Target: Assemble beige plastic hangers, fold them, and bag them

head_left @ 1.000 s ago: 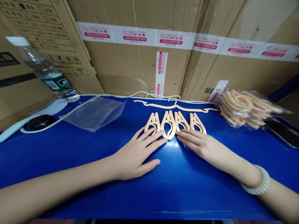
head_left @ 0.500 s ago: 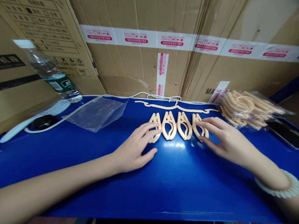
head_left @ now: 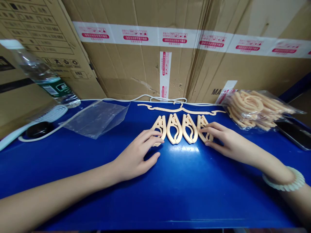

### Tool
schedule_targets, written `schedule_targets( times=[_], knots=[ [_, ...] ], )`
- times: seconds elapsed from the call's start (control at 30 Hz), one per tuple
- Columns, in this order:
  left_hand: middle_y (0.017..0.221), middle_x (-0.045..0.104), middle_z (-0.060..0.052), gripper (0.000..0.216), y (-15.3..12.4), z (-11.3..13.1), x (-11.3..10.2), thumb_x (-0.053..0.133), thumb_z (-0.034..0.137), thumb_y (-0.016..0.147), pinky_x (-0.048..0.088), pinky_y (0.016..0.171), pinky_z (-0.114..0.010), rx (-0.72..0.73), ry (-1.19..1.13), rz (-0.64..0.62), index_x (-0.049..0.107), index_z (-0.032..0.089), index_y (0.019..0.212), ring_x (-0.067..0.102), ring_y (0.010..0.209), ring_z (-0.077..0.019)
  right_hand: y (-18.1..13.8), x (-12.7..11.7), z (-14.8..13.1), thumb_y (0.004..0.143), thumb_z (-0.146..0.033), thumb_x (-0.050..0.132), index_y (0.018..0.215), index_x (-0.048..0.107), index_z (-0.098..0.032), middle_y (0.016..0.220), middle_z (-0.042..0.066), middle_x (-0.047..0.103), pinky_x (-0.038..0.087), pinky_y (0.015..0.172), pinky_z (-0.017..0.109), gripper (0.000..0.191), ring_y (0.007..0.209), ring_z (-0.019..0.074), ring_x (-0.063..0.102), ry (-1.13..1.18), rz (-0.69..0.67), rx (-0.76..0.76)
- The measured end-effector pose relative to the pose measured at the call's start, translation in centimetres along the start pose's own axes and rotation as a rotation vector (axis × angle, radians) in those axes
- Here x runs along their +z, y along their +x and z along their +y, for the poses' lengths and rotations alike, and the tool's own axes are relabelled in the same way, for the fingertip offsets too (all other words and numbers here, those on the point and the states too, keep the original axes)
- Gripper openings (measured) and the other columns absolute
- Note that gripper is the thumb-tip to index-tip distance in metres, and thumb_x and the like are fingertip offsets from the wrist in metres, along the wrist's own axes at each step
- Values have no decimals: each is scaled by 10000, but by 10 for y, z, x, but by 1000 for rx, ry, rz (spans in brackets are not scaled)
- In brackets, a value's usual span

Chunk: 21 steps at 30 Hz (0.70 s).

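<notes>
A row of folded cream travel hangers lies on the blue tabletop. My left hand (head_left: pixel 138 157) rests at the left end with fingers spread and thumb apart, its fingertips touching the leftmost folded hanger (head_left: pixel 164 124) and partly covering it. Two more, the second folded hanger (head_left: pixel 180 129) and the third folded hanger (head_left: pixel 194 129), lie side by side, untouched. At the right end, my right hand (head_left: pixel 230 140) has thumb and fingers closed around the rightmost folded hanger (head_left: pixel 199 122), hiding part of its right side. Behind the row lies an unfolded hanger (head_left: pixel 199 112) with its hook toward the boxes.
A clear bag of cream hangers (head_left: pixel 255 108) sits at right, by a dark phone (head_left: pixel 295 134). At left are an empty clear bag (head_left: pixel 94 119), a water bottle (head_left: pixel 55 85), a pale hairbrush (head_left: pixel 52 113) and a black object (head_left: pixel 40 129). A white cable (head_left: pixel 136 99) runs along cardboard boxes (head_left: pixel 126 71).
The whole view has shifted a little. My right thumb and fingers have drawn slightly closer around the rightmost hanger. My left hand has hardly moved.
</notes>
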State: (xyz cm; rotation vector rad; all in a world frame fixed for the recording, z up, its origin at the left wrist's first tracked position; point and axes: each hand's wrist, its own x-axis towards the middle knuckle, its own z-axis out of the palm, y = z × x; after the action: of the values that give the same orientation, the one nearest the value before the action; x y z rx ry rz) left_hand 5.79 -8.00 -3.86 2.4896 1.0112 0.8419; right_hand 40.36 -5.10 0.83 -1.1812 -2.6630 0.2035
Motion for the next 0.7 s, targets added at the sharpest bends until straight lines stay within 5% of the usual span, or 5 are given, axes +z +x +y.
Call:
schedule_targets(
  times=[0.37, 0.7],
  knots=[
    [1079, 683, -61, 176, 9, -9, -6, 595, 315, 888, 538, 991, -438, -398, -397, 288, 642, 195, 1008, 661, 1062, -231, 6, -9, 15, 1014, -410, 516, 1069, 682, -197, 982, 103, 647, 521, 644, 363, 276, 770, 243, 636, 10, 227, 48],
    [1024, 673, -45, 142, 10, -11, -3, 621, 296, 856, 517, 946, -405, -406, -498, 309, 666, 196, 945, 647, 1007, -215, 9, 3, 32, 993, -384, 548, 1042, 713, -218, 1000, 92, 719, 543, 717, 416, 239, 860, 284, 682, 28, 323, 104]
  ],
)
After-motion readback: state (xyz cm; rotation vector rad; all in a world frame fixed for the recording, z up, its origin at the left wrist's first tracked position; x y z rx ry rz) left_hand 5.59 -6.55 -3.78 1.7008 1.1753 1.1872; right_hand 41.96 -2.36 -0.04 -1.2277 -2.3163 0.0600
